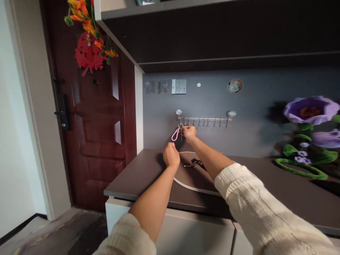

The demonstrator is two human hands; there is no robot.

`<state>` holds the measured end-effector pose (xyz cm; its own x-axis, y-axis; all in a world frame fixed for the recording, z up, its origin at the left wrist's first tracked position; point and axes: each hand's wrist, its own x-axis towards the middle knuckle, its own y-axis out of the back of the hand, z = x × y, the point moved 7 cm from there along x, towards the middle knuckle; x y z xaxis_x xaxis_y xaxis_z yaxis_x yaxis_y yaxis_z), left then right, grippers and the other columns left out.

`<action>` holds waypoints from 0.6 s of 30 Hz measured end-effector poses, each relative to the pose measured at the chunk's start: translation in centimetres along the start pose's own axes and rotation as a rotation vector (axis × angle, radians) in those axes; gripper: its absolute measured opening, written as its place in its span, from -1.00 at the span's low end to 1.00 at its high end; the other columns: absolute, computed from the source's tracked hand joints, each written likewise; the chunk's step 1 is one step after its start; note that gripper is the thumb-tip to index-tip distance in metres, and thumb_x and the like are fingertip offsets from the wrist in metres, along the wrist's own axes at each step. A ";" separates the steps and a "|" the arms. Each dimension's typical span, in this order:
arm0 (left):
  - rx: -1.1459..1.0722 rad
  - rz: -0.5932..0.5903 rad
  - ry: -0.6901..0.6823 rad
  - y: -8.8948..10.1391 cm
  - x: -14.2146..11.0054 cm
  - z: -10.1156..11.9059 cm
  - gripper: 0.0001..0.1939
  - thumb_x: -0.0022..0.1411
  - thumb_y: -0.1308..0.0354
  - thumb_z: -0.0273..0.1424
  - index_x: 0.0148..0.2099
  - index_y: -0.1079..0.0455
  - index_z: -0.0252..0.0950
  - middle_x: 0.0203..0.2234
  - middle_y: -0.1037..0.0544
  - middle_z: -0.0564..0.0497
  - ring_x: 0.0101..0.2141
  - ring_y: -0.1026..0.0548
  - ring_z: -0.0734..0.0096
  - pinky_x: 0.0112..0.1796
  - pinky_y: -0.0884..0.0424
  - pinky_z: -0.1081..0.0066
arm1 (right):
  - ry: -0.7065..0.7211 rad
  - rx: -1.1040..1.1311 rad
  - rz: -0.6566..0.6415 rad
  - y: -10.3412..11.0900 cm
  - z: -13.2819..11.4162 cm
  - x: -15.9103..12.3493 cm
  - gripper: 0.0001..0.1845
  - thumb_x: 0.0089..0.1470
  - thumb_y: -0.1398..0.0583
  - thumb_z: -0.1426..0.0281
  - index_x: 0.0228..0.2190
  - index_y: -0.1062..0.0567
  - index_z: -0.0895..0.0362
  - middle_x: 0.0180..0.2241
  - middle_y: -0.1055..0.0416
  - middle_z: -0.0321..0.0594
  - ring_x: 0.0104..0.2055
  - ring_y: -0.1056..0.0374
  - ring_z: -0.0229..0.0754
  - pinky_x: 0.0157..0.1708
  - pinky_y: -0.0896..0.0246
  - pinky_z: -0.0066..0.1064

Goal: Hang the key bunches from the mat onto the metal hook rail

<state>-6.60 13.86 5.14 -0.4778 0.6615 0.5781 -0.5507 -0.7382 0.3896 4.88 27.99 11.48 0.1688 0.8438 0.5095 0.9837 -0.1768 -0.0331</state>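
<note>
A clear hook rail is fixed to the grey back wall by two round suction mounts. At its left end a key ring with a pink strap loop hangs, apparently on the first hook. My right hand is closed with its fingertips pinched at the keys, just under the rail. Lower down, my left hand is curled closed near the bottom of the pink loop; anything in its fingers is hidden. Another bunch of keys lies on a round, pale-rimmed mat, partly behind my right forearm.
The dark countertop runs beneath both arms, and a shelf overhangs it. Purple artificial flowers stand at the right. A dark red door is at the left. Switches and small hooks sit above the rail.
</note>
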 end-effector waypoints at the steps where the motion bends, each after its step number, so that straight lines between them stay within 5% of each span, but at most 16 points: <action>1: 0.002 -0.003 0.005 0.0 0.0 -0.1 -0.69 0.25 0.26 -0.38 -0.25 -0.31 -0.31 -0.35 -0.47 -0.17 -0.33 -0.42 0.27 -0.35 -0.20 0.36 | -0.046 0.004 0.040 0.3 0.2 -0.3 -0.87 -0.09 -0.12 0.47 -0.62 -0.37 0.19 -0.66 -0.34 -0.24 -0.64 -0.27 -0.32 -0.60 -0.30 -0.43; 11: 0.010 0.002 -0.001 -0.2 0.1 -0.3 -0.69 0.25 0.26 -0.37 -0.27 -0.31 -0.29 -0.38 -0.47 -0.16 -0.34 -0.41 0.28 -0.35 -0.20 0.36 | -0.154 0.126 0.000 0.5 0.3 -1.5 -0.89 -0.07 -0.09 0.52 -0.59 -0.33 0.17 -0.63 -0.35 -0.26 -0.59 -0.30 -0.33 -0.57 -0.29 -0.47; 18: 0.036 -0.003 -0.035 -0.2 0.0 -0.3 -0.70 0.25 0.25 -0.38 -0.27 -0.31 -0.29 -0.40 -0.47 -0.14 -0.35 -0.40 0.31 -0.36 -0.19 0.39 | -0.131 -0.004 -0.018 1.9 -0.7 -2.0 -0.90 -0.08 -0.08 0.50 -0.58 -0.35 0.18 -0.61 -0.35 -0.28 -0.58 -0.28 -0.38 -0.55 -0.22 -0.54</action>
<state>-6.69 14.02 4.85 -0.4512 0.6591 0.6016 -0.5267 -0.7409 0.4167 6.42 25.67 10.98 0.1578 0.9057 0.3935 0.9865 -0.1625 -0.0217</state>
